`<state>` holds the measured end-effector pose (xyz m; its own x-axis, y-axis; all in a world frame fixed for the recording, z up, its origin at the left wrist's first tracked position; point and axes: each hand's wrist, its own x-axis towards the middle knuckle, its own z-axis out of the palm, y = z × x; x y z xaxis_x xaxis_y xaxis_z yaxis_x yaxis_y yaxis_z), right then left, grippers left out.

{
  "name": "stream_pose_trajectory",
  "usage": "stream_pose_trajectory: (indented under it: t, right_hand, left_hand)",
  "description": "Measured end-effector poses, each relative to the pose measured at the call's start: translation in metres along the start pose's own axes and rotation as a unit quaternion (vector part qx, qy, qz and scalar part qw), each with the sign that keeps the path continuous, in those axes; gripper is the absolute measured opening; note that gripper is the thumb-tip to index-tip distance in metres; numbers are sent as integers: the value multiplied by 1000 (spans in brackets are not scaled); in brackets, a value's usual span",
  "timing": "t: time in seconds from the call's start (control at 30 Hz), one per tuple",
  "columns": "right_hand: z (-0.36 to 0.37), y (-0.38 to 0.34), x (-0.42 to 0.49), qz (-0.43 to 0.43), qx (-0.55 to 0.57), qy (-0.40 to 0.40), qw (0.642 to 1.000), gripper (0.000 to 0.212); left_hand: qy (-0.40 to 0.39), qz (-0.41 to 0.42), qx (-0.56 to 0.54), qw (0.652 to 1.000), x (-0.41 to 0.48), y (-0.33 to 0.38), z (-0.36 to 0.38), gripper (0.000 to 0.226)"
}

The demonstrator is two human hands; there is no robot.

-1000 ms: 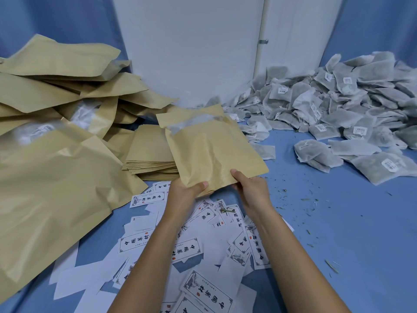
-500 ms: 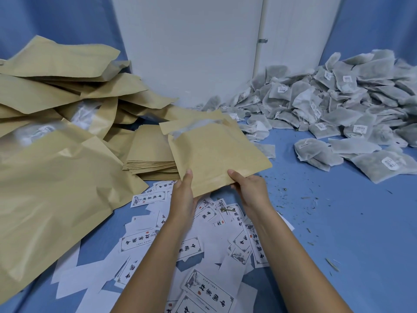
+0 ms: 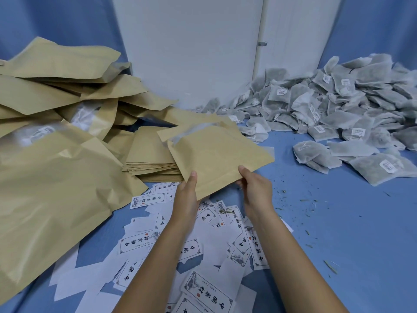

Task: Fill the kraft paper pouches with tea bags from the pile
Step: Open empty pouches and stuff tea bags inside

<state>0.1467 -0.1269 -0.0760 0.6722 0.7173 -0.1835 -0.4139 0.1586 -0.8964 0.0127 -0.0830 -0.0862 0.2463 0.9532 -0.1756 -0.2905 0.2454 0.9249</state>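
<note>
The kraft pouch (image 3: 216,159), held over the middle of the desk (image 3: 349,233), seems light and limp, so the left hand (image 3: 187,195) and right hand (image 3: 257,190) pinch its 6 o'clock edge; soft tea bags (image 3: 338,109) lie at 2 o'clock.

Printed white labels (image 3: 158,242) scattered on blue tabletop (image 3: 349,233); white wall (image 3: 191,53) behind.

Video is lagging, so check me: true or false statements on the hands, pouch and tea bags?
The left hand and right hand both hold the flat tan kraft paper pouch by its near edge. True.
The heap of grey mesh tea bags lies on the left. False: it lies on the right.
The held pouch bulges with tea bags. False: it looks flat.
White printed paper labels lie scattered near the hands. True.
</note>
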Motion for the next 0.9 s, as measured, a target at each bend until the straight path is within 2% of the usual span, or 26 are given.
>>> stream_pose_trajectory:
  t: [0.1, 0.3, 0.33, 0.37, 0.4, 0.43, 0.47, 0.5, 0.53, 0.6, 0.67, 0.7, 0.83, 0.9]
  right_hand:
    - [-6, -4, 3, -9, -14, -1, 1000, 41]
    - [-2, -3, 1, -8, -33, -11, 999, 36]
    - [-2, -3, 0, -13, -40, -13, 999, 37]
    - [-3, -2, -1, -19, -50, -11, 999, 39]
    - [-3, -1, -1, -24, -56, -7, 998, 42]
    - [-3, -1, -2, -28, -61, -6, 998, 45]
    - [-3, 0, -3, -28, -65, -9, 997, 44]
    - [-2, 0, -4, -25, -66, -18, 997, 39]
    - [-2, 0, -5, -19, -62, -28, 998, 32]
    - [-2, -2, -6, -1, -36, -46, 998, 31]
    - [-4, -3, -4, 24, 13, -70, 997, 34]
    - [-4, -4, -4, 34, 33, -82, 996, 28]
    - [-4, -7, -2, 54, 68, -108, 990, 14]
    - [-4, -6, -2, 54, 77, -119, 988, 17]
  left_hand:
    - [1, -9, 1, 1000, 0, -1, -1, 35]
    - [-3, -33, 19, 999, -4, 1, 0, 37]
    - [26, -2, 60, 998, -6, 2, 1, 40]
    - [67, 66, 156, 983, -8, 2, 1, 50]
    - [123, 170, 288, 934, -10, 5, 0, 65]
    - [146, 297, 408, 851, -9, 6, -3, 77]
    - [113, 408, 488, 763, -8, 7, -4, 81]
    - [43, 479, 519, 707, -7, 8, -4, 75]
    - [-32, 498, 519, 694, -5, 7, 0, 62]
    - [-110, 459, 496, 729, -4, 3, 9, 37]
    - [-121, 447, 483, 743, -3, 2, 15, 23]
    - [-116, 451, 482, 742, -2, 1, 16, 19]
    - [-108, 476, 478, 730, -3, 2, 16, 27]
    - [-105, 459, 470, 747, -4, 4, 16, 33]
